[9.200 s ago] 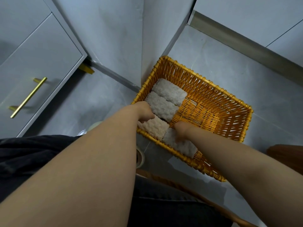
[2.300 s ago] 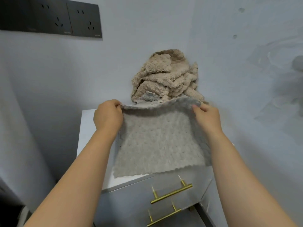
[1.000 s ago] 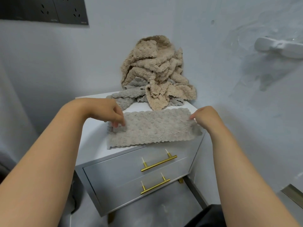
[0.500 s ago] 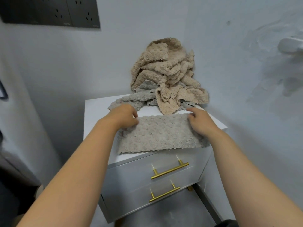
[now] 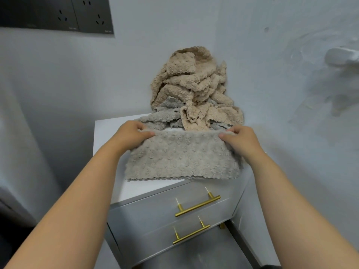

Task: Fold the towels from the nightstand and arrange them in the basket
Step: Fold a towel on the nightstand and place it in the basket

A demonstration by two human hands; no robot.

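A grey-beige bobbled towel (image 5: 182,156) lies folded in half on the front of the white nightstand (image 5: 108,131). My left hand (image 5: 130,135) pinches its far left corner and my right hand (image 5: 240,138) pinches its far right corner, lifting the far edge a little. Behind it a heap of crumpled beige and grey towels (image 5: 192,90) leans into the wall corner. The basket is out of view.
The nightstand has two drawers with gold bar handles (image 5: 197,206). Dark wall sockets (image 5: 77,14) sit at the upper left. A white fitting (image 5: 342,57) sticks out of the right wall. The floor shows below the nightstand.
The towel, earlier held hanging open, was laid down folded in half. Both hands have since taken its far corners and raised that edge slightly.
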